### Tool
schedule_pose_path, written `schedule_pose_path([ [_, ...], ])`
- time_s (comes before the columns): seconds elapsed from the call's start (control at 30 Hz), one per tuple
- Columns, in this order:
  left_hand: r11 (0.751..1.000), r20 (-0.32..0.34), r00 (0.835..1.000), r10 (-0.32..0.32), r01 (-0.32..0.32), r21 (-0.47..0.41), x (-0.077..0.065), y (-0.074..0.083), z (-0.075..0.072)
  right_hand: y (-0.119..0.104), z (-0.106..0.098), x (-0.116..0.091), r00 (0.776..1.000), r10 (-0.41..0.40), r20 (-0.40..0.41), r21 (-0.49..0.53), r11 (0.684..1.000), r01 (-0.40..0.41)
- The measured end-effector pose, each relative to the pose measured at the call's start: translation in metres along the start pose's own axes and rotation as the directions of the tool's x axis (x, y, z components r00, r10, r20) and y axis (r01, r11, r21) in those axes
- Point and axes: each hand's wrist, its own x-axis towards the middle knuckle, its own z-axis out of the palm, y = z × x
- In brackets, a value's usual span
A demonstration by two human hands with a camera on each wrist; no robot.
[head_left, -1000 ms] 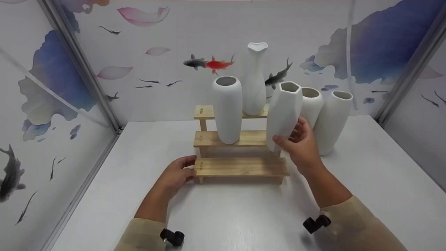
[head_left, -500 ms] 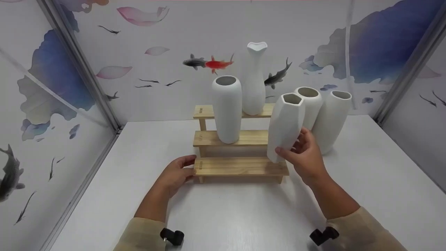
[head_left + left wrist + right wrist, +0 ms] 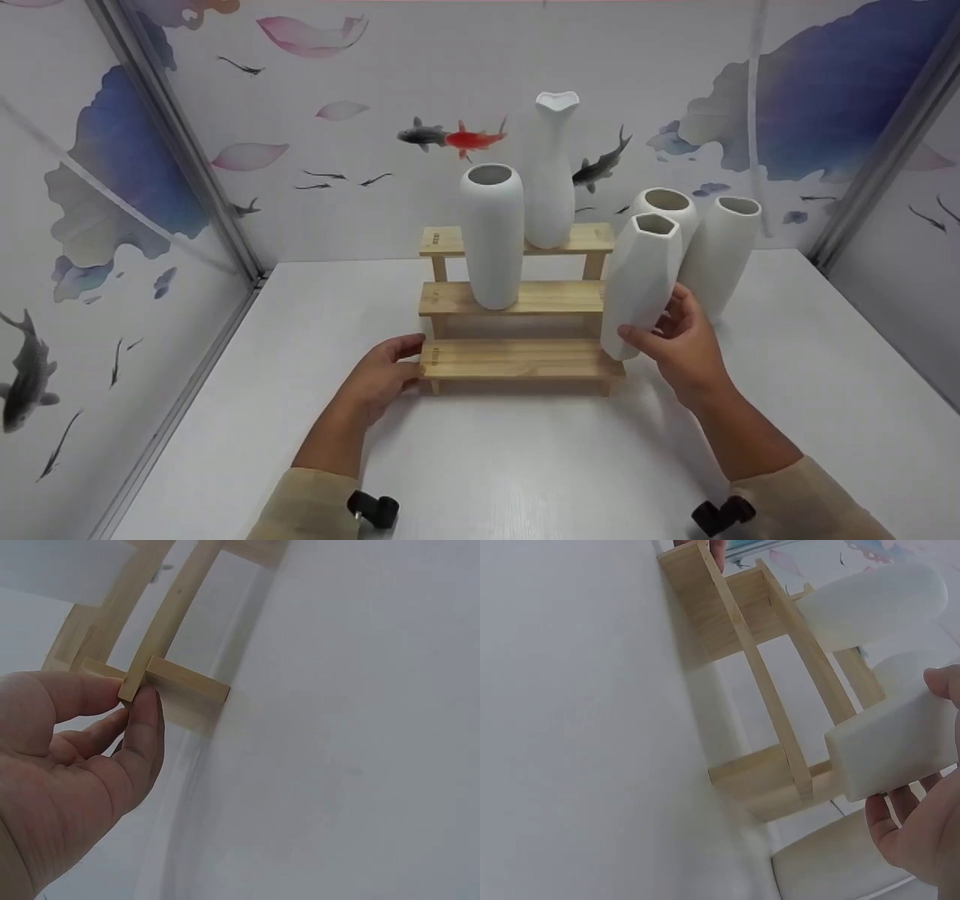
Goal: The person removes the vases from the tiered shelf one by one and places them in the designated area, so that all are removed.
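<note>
Bottom step (image 3: 517,358): free along its top, reachable from front; left hand (image 3: 381,379) pinches the left end, blocking that side.
Middle step (image 3: 561,296): rounded vase (image 3: 493,240) stands left of centre; room right of it.
Top step (image 3: 596,238): wavy-rimmed vase (image 3: 551,176) in the way, small gap to its right.
Right flank: tight; right hand (image 3: 682,352) with faceted vase (image 3: 641,289), short vase (image 3: 686,217) and slanted vase (image 3: 724,259) behind.
Front worktop (image 3: 487,465): open lane between forearms.

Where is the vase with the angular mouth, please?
In the head view, the angular vase is in the right hand, by the right end of the lowest wooden shelf.
</note>
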Motion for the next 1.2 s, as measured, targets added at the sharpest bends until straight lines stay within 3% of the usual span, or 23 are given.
schedule_pose_path([
  [0.57,0.999,-0.01,1.0,-0.022,0.022,0.035,0.001,0.0,0.0,0.025,-0.061,0.006,0.98,0.107,-0.17,-0.064,0.991,-0.119],
  [0.83,0.999,-0.012,1.0,-0.022,0.023,0.035,0.001,0.0,0.0,0.035,-0.085,0.007,0.973,0.099,-0.21,0.059,0.994,-0.089],
  [1.2,0.999,-0.011,1.0,-0.019,0.019,0.044,0.001,0.0,0.0,0.049,-0.116,0.012,0.94,0.205,-0.273,0.018,0.978,-0.209],
])
